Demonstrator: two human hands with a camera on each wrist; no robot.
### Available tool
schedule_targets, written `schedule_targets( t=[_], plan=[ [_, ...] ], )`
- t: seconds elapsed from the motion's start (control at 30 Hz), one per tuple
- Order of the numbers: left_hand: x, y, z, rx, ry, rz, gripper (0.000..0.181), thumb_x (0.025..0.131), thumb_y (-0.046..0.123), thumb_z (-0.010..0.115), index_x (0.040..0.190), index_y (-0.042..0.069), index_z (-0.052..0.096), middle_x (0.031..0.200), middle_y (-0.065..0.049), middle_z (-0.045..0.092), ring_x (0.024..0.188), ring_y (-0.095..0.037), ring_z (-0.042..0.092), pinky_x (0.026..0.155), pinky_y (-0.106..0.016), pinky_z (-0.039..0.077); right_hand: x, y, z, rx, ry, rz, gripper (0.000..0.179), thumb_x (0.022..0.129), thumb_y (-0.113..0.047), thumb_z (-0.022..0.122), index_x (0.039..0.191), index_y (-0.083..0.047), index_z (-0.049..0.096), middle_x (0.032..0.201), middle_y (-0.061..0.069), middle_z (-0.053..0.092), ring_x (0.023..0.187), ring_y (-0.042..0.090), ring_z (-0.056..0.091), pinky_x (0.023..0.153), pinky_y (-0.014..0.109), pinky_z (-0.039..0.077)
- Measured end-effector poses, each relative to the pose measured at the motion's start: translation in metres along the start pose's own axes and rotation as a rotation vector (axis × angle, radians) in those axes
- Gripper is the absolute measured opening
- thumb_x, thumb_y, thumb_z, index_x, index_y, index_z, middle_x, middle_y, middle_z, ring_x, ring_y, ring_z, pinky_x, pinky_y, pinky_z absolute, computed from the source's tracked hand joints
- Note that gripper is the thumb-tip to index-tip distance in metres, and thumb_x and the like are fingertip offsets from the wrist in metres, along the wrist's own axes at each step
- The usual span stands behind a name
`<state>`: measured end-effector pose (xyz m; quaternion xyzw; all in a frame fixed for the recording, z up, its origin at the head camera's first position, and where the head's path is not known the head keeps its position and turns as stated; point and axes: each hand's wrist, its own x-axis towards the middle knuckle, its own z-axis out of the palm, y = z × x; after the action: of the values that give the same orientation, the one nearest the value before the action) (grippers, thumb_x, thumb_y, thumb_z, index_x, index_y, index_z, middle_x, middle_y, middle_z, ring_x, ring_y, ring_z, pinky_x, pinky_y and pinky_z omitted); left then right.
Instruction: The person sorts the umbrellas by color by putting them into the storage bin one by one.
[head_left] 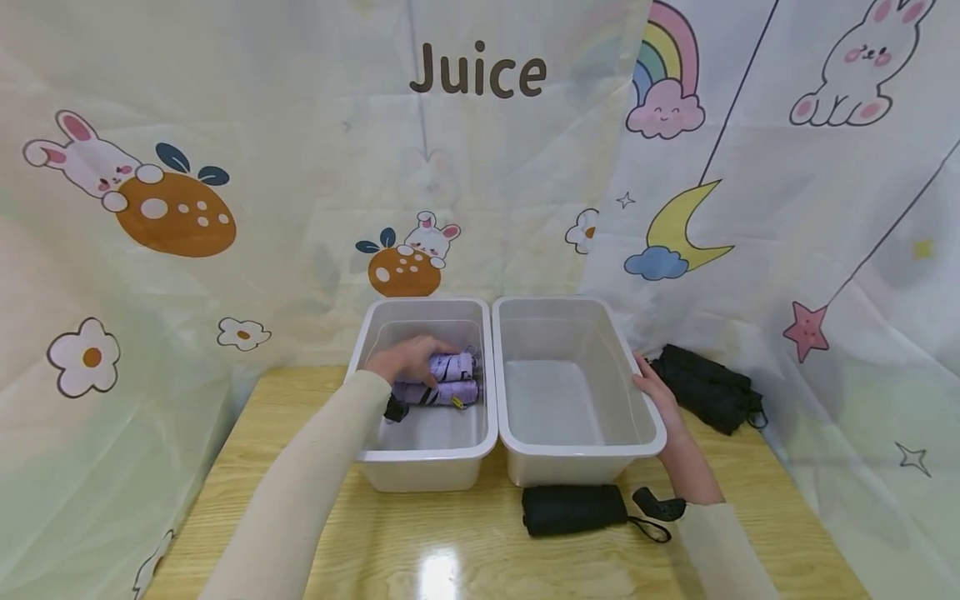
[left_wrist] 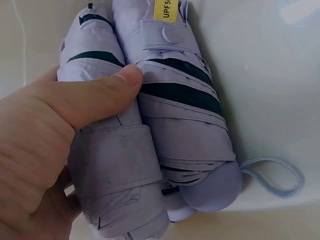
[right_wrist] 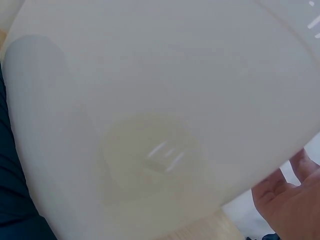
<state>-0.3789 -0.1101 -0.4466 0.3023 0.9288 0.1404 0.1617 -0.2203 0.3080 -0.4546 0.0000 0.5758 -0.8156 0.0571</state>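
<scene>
My left hand [head_left: 408, 360] reaches into the left white bin [head_left: 427, 456] and grips a folded lilac umbrella [left_wrist: 110, 155] with dark stripes, thumb across its top. Right beside that umbrella lies a second lilac folded umbrella [left_wrist: 185, 110], with a yellow tag [left_wrist: 166, 10] and a pale wrist loop [left_wrist: 275, 177]. The thumb tip comes right up to this second one. On the other side, my right hand [head_left: 663, 404] touches the right rim of the right white bin [head_left: 581, 451], fingers fairly straight. Nothing lies inside that bin.
A black folded umbrella [head_left: 573, 510] lies on the wooden table in front of the right bin. Another black folded umbrella [head_left: 705, 387] is to the right, past my right hand. The bins stand side by side before a printed cloth backdrop [head_left: 300, 208].
</scene>
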Motion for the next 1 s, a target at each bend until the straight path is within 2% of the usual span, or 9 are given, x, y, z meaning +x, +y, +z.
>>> schedule_targets(
  t=[0.2, 0.3, 0.4, 0.5, 0.63, 0.7, 0.83, 0.93, 1.0],
  plan=[
    [-0.005, -0.001, -0.003, -0.042, 0.037, 0.006, 0.074, 0.075, 0.007, 0.084, 0.142, 0.017, 0.053, 0.137, -0.002, 0.055, 0.115, -0.016, 0.049, 0.101, -0.036, 0.04, 0.004, 0.0, 0.002, 0.035, -0.022, -0.009, 0.058, 0.107, -0.02, 0.035, 0.158, -0.021, 0.006, 0.156, 0.005, 0.02, 0.123, 0.015, 0.044, 0.097, 0.03, 0.042],
    [-0.006, 0.0, -0.009, -0.079, 0.048, 0.02, 0.074, 0.077, 0.009, 0.082, 0.143, 0.011, 0.049, 0.137, -0.008, 0.054, 0.118, -0.022, 0.05, 0.101, -0.039, 0.041, 0.004, 0.0, 0.001, 0.013, -0.003, 0.005, 0.059, 0.107, -0.021, 0.035, 0.158, -0.022, 0.006, 0.156, 0.004, 0.019, 0.121, 0.013, 0.045, 0.096, 0.028, 0.043],
    [-0.011, 0.001, -0.02, -0.098, 0.066, 0.027, 0.071, 0.081, 0.011, 0.078, 0.145, 0.007, 0.046, 0.137, -0.014, 0.053, 0.122, -0.029, 0.049, 0.101, -0.043, 0.042, 0.002, 0.0, -0.001, -0.01, 0.009, 0.006, 0.06, 0.107, -0.022, 0.036, 0.158, -0.022, 0.005, 0.155, 0.003, 0.02, 0.12, 0.013, 0.044, 0.095, 0.028, 0.043],
    [-0.02, 0.001, -0.036, -0.135, 0.119, 0.028, 0.065, 0.086, 0.012, 0.073, 0.145, 0.007, 0.045, 0.138, -0.015, 0.051, 0.124, -0.033, 0.048, 0.099, -0.045, 0.043, 0.002, -0.001, -0.002, -0.004, -0.009, -0.013, 0.06, 0.107, -0.02, 0.036, 0.158, -0.02, 0.004, 0.15, 0.0, 0.029, 0.12, 0.013, 0.045, 0.095, 0.029, 0.044],
    [-0.039, 0.0, -0.059, -0.24, 0.211, 0.086, 0.062, 0.09, 0.015, 0.069, 0.146, 0.006, 0.044, 0.142, -0.016, 0.047, 0.126, -0.037, 0.045, 0.101, -0.051, 0.039, 0.006, -0.003, -0.003, 0.085, -0.066, -0.04, 0.06, 0.107, -0.017, 0.033, 0.157, -0.016, 0.001, 0.139, -0.007, 0.042, 0.119, 0.011, 0.047, 0.097, 0.026, 0.042],
    [-0.05, -0.001, -0.069, -0.292, 0.251, 0.106, 0.06, 0.091, 0.018, 0.068, 0.146, 0.007, 0.044, 0.143, -0.016, 0.046, 0.127, -0.039, 0.043, 0.103, -0.054, 0.037, 0.007, -0.003, -0.003, 0.116, -0.078, -0.032, 0.06, 0.107, -0.016, 0.032, 0.157, -0.017, 0.0, 0.138, -0.008, 0.044, 0.12, 0.01, 0.046, 0.099, 0.024, 0.039],
    [-0.075, -0.009, -0.083, -0.352, 0.318, 0.101, 0.059, 0.093, 0.02, 0.066, 0.146, 0.008, 0.043, 0.143, -0.018, 0.044, 0.129, -0.043, 0.04, 0.104, -0.058, 0.033, 0.005, -0.001, -0.003, 0.062, -0.053, -0.003, 0.06, 0.107, -0.02, 0.034, 0.158, -0.021, 0.003, 0.143, -0.005, 0.036, 0.12, 0.011, 0.045, 0.097, 0.026, 0.042],
    [-0.091, -0.019, -0.088, -0.395, 0.365, 0.099, 0.059, 0.094, 0.016, 0.064, 0.147, 0.004, 0.04, 0.146, -0.021, 0.04, 0.131, -0.044, 0.036, 0.105, -0.058, 0.031, 0.002, 0.001, -0.003, 0.014, -0.031, -0.008, 0.059, 0.107, -0.022, 0.035, 0.158, -0.023, 0.005, 0.148, -0.001, 0.03, 0.119, 0.012, 0.045, 0.094, 0.028, 0.044],
    [-0.103, -0.027, -0.089, -0.451, 0.379, 0.068, 0.059, 0.095, 0.016, 0.063, 0.148, 0.004, 0.038, 0.149, -0.02, 0.035, 0.134, -0.044, 0.032, 0.107, -0.058, 0.029, 0.002, 0.002, -0.003, 0.009, -0.026, -0.018, 0.059, 0.107, -0.022, 0.036, 0.158, -0.022, 0.006, 0.149, 0.0, 0.029, 0.119, 0.013, 0.045, 0.095, 0.029, 0.044]
  ],
)
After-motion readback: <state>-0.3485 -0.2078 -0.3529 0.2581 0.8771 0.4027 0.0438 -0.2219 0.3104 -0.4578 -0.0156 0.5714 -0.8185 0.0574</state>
